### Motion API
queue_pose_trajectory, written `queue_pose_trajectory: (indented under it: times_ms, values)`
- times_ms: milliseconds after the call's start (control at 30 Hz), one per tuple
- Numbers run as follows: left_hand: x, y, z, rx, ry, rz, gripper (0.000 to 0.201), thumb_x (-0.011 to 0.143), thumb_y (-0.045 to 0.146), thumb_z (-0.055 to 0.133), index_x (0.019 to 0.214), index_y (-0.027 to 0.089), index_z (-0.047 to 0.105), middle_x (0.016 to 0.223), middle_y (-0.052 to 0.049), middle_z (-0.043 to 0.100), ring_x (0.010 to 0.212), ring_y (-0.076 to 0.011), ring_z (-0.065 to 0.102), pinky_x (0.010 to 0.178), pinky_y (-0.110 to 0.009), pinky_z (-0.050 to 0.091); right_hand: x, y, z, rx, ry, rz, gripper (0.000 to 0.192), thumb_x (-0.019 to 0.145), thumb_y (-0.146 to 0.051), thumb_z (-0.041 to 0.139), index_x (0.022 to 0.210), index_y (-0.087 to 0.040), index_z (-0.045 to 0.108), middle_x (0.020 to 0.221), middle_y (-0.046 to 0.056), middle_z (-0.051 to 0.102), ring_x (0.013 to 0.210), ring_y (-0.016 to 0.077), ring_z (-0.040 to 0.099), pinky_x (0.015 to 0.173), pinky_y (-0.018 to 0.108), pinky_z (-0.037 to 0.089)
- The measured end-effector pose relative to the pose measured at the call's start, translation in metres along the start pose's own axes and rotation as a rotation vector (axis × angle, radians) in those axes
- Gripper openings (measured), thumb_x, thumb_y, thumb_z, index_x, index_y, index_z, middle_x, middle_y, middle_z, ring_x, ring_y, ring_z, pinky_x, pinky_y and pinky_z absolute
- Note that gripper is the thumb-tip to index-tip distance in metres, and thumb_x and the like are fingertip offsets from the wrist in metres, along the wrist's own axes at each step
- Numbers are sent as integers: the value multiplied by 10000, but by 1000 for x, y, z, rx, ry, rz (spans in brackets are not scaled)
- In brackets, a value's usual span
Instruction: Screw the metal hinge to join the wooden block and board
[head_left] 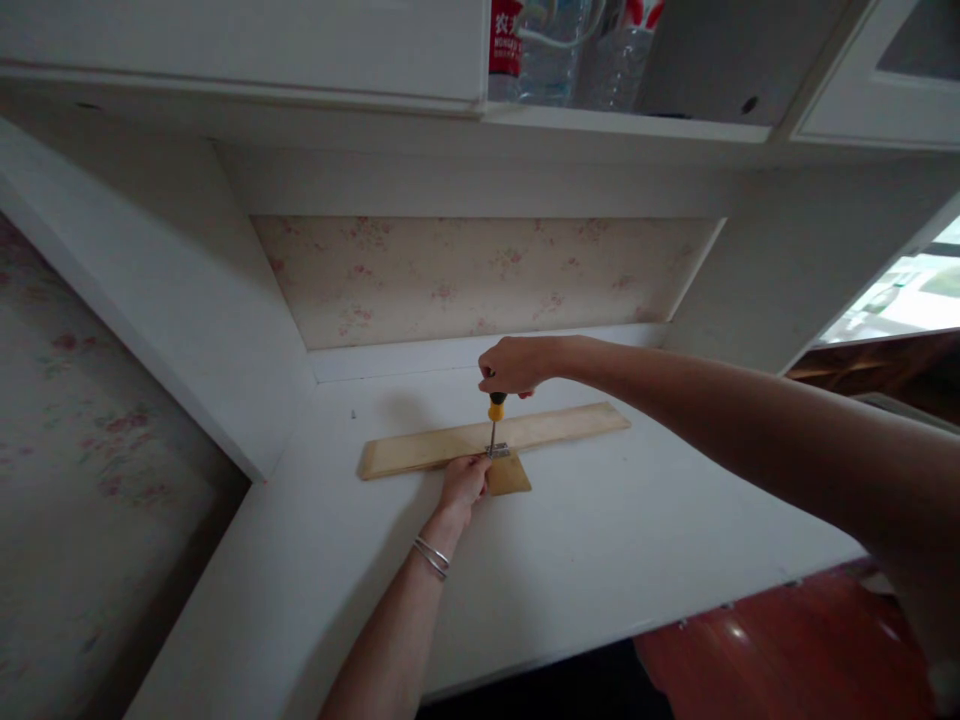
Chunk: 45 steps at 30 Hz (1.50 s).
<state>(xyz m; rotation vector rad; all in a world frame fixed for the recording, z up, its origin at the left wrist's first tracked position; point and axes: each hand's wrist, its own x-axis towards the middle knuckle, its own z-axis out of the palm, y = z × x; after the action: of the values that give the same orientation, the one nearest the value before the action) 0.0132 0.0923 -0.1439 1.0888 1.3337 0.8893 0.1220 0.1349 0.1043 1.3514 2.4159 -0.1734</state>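
Note:
My right hand (514,365) is wrapped round the handle of a screwdriver (496,408) with a yellow and black grip. Its shaft points down, and the tip meets a small metal hinge (498,450). That hinge lies where a long wooden board (562,427) and a short wooden piece (510,475) come together on the white surface. My left hand (466,480), with bangles at the wrist, has its fingers closed at the left edge of the short piece, close beside the hinge. The fingertips partly cover that edge.
The white desk surface (600,530) carries a small screw-like bit (353,413) at the back left. An overhead shelf (630,120) holds plastic bottles (551,60). Side panels (187,270) stand left and right. A red floor (765,640) shows beyond the front edge.

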Motion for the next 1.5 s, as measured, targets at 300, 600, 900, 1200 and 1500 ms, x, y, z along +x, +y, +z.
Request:
queue_pose_trajectory:
  times_ms: [300,600,900,1200,1500]
  values:
    - [-2,0,0,-18,-4,4,225,736,298,546,559,163,519,410,54,411,357,-68,349,380,-219,191,-8,-5,3,-78,43,16,420,898,-388,346,995,-118,653,772,118,686,730,219,626,639,316,417]
    - [-4,1,-1,-23,-11,2,232,740,291,552,553,165,499,407,53,411,352,-63,341,377,-213,188,-3,-1,11,-25,174,-66,414,835,-440,462,1090,-148,608,902,117,690,771,210,622,655,300,416]
    - [-5,2,-1,-54,-40,18,217,748,284,535,572,163,496,420,56,412,356,-57,350,372,-205,199,-4,-3,7,-15,183,-70,370,800,-417,505,1036,-159,626,966,116,688,811,216,617,622,285,397]
    - [-7,4,-1,-71,-39,11,218,750,303,557,600,146,543,445,52,436,372,-56,373,375,-203,212,0,0,11,23,170,-83,362,785,-413,522,1021,-161,630,947,105,697,777,201,621,621,282,404]
    - [-5,5,1,-44,3,-2,243,747,286,567,546,152,546,397,51,415,351,-66,355,374,-216,199,-7,-6,5,6,172,-108,394,722,-311,596,1073,-135,620,1069,123,669,911,219,609,688,278,424]
